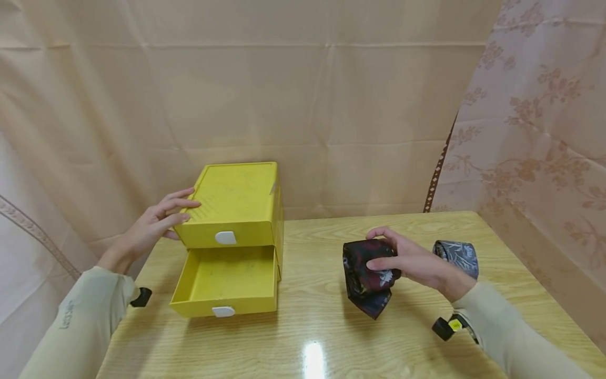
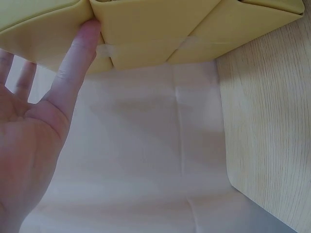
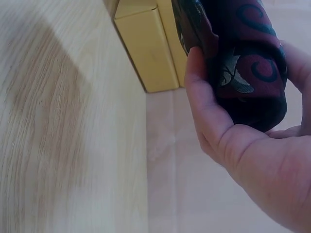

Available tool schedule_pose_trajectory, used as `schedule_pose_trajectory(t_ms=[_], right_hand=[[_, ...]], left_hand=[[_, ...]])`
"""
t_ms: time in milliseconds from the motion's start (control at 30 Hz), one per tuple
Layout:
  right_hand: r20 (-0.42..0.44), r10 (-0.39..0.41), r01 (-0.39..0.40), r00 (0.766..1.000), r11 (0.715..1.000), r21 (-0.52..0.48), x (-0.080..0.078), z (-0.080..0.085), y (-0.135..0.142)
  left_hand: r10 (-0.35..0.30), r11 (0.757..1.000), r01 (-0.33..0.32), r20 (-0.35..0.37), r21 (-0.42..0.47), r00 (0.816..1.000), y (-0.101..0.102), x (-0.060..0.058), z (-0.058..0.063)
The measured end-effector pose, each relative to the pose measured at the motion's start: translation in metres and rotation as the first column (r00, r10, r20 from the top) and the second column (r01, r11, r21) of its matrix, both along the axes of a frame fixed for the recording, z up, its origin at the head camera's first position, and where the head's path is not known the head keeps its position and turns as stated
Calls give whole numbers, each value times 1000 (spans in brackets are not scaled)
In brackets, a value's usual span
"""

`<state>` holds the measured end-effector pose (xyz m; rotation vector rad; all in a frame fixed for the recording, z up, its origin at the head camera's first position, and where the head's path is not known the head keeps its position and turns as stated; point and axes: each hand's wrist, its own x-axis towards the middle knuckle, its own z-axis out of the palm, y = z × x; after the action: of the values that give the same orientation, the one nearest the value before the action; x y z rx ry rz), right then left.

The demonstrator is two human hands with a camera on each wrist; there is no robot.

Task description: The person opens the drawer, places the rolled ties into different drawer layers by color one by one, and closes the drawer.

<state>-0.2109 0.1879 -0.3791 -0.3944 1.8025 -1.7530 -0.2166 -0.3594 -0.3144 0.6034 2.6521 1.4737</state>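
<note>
A yellow two-drawer box [image 1: 236, 195] stands on the table, its lower drawer [image 1: 232, 273] pulled out with nothing visible inside. My left hand [image 1: 158, 221] rests on the box's upper left edge, fingers fairly straight on the top. In the left wrist view the thumb [image 2: 77, 63] touches the box's corner. Above the table, right of the box, my right hand [image 1: 407, 260] holds a rolled necktie [image 1: 362, 258], dark with a burgundy pattern, between thumb and fingers. One pointed end of it hangs down. A grey patterned rolled necktie [image 1: 461, 258] lies behind the right wrist.
The wooden table [image 1: 312, 295] reaches back to a beige curtain [image 1: 303, 105]. A floral curtain [image 1: 544, 131] hangs along the right side. White tabs mark both drawer fronts, and the upper drawer is closed.
</note>
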Motion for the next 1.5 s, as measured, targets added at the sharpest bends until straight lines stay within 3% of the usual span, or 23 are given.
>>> schedule_pose_trajectory(t_ms=[633,1133,1333,1500], right_hand=[[71,129,-123,989,988,-93,9,9,-39],[70,217,-202,974,962,-185,14,39,-84],[57,226,-209,972,954,-213,14,47,-110],[32,178,-166,984,961,-221,15,55,-134]], left_hand=[[-24,999,23,-41,-35,999,-1,1,0],[16,999,-16,-9,-29,1000,1,1,1],[35,999,-35,-2,-24,999,0,1,0],[36,999,-36,-6,-30,999,1,0,0]])
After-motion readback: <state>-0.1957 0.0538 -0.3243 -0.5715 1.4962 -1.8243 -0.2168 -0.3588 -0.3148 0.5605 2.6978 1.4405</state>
